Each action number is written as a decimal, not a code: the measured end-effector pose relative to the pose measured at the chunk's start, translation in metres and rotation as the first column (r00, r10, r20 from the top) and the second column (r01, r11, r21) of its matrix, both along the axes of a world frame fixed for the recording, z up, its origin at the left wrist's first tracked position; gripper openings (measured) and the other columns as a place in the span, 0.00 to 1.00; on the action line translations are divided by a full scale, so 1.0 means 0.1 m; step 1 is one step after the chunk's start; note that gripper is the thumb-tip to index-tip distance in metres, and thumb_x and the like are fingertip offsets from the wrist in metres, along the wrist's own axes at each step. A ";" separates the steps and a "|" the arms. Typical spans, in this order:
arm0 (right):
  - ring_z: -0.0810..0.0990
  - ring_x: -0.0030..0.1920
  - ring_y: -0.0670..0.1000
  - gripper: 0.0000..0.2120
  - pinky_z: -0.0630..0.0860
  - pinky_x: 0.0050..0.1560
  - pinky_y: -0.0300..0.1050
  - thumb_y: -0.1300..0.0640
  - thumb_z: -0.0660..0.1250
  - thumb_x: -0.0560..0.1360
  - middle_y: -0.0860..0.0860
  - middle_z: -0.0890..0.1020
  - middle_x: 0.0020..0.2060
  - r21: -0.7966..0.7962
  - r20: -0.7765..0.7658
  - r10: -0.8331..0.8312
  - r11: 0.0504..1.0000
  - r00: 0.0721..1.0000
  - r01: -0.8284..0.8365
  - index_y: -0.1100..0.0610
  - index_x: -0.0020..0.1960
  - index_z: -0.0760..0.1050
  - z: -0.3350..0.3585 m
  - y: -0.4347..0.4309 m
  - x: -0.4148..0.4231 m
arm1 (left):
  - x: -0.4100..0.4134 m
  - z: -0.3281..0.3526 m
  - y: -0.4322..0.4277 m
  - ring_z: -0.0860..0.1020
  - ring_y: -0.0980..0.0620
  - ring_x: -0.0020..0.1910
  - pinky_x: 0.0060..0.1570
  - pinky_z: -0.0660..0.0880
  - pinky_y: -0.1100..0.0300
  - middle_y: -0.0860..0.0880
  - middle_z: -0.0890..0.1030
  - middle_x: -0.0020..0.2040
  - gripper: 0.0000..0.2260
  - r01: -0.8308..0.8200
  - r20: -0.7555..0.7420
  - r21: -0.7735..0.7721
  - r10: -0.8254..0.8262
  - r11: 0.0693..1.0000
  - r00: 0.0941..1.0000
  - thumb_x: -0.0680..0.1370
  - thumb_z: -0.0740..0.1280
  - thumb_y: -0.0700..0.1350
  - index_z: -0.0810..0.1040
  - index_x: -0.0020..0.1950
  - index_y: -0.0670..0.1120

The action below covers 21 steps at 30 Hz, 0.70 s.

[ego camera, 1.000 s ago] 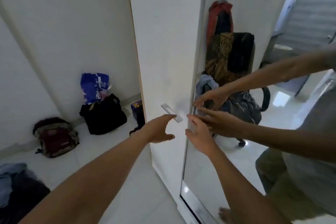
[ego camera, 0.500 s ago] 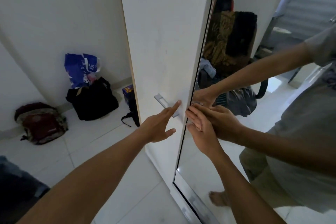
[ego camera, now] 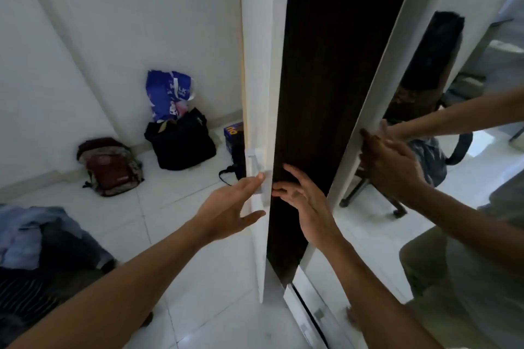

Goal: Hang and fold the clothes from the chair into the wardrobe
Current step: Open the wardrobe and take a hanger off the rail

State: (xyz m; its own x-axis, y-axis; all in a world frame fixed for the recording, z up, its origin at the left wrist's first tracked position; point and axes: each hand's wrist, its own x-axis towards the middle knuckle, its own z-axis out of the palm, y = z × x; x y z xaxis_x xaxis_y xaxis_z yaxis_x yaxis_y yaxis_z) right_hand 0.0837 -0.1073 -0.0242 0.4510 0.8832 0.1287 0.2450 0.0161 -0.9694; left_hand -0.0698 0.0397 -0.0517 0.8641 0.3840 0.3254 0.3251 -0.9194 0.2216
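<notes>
In the head view the wardrobe (ego camera: 326, 79) stands just ahead with its two doors parted and a dark interior showing in the gap. The white left door (ego camera: 256, 65) is seen almost edge-on, with its handle (ego camera: 253, 163) at mid height. The left hand (ego camera: 232, 207) reaches to that edge with straight fingers (ego camera: 258, 177); the tips touch the door just below the handle, the thumb is held out, and it grips nothing. The right hand (ego camera: 307, 207) is in the gap, its fingers (ego camera: 287, 171) spread and loosely bent, holding nothing. Whether they touch the left door's edge I cannot tell.

On the right the mirrored door (ego camera: 377, 93) stands angled outward. Its glass reflects the chair (ego camera: 462, 147), draped with dark clothes (ego camera: 438, 59), so the chair is probably behind the person. A heap of blue garments (ego camera: 37, 235) lies at the near left; what it rests on is not clear. On the floor by the far wall sit a backpack (ego camera: 110, 167), a black bag (ego camera: 181, 144), a blue carrier bag (ego camera: 167, 93) and a blue box (ego camera: 234, 133).

The white door looks like a stiff, fairly light panel, best pulled by its handle or free edge. The mirrored door is likely heavier, and its glass is fragile and easily smeared, so its white frame edge is the safer hold. The clothes should be soft, limp and light. Those to be hung are best taken at the collar or shoulders. Those to be folded can be gathered in both hands.
</notes>
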 end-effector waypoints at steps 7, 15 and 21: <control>0.78 0.59 0.34 0.20 0.72 0.64 0.34 0.48 0.55 0.84 0.24 0.79 0.50 -0.066 0.055 0.310 0.950 0.949 -0.307 0.44 0.76 0.64 0.18 0.79 -0.52 | -0.71 0.25 0.27 0.80 0.47 0.38 0.36 0.74 0.59 0.41 0.79 0.60 0.44 -0.265 0.136 0.129 0.247 0.956 0.959 0.70 0.77 0.54 0.56 0.78 0.48; 0.82 0.57 0.43 0.29 0.78 0.62 0.45 0.42 0.62 0.79 0.46 0.81 0.61 0.027 0.175 0.410 0.907 0.895 -0.421 0.35 0.77 0.55 0.47 2.06 -0.84 | -1.28 0.54 1.00 0.78 0.45 0.48 0.47 0.78 0.50 0.43 0.72 0.65 0.47 -0.533 0.275 0.132 0.486 0.836 0.830 0.73 0.75 0.52 0.46 0.81 0.52; 0.79 0.55 0.37 0.32 0.76 0.56 0.34 0.47 0.65 0.80 0.44 0.79 0.56 0.098 0.312 0.353 0.912 0.882 -0.399 0.39 0.79 0.55 0.76 2.87 -0.82 | -1.39 0.87 1.77 0.70 0.36 0.66 0.64 0.69 0.40 0.40 0.56 0.76 0.49 -0.676 0.367 0.199 0.586 0.709 0.722 0.70 0.76 0.56 0.47 0.80 0.56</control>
State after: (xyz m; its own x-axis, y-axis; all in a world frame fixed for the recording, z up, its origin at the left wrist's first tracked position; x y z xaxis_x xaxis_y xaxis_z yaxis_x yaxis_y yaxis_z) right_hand 0.0018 0.1801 0.0513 0.0129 0.9371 0.3488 0.4520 0.3057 -0.8380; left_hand -0.2091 0.2170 0.0352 0.3178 0.6508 0.6896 0.8249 -0.5483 0.1373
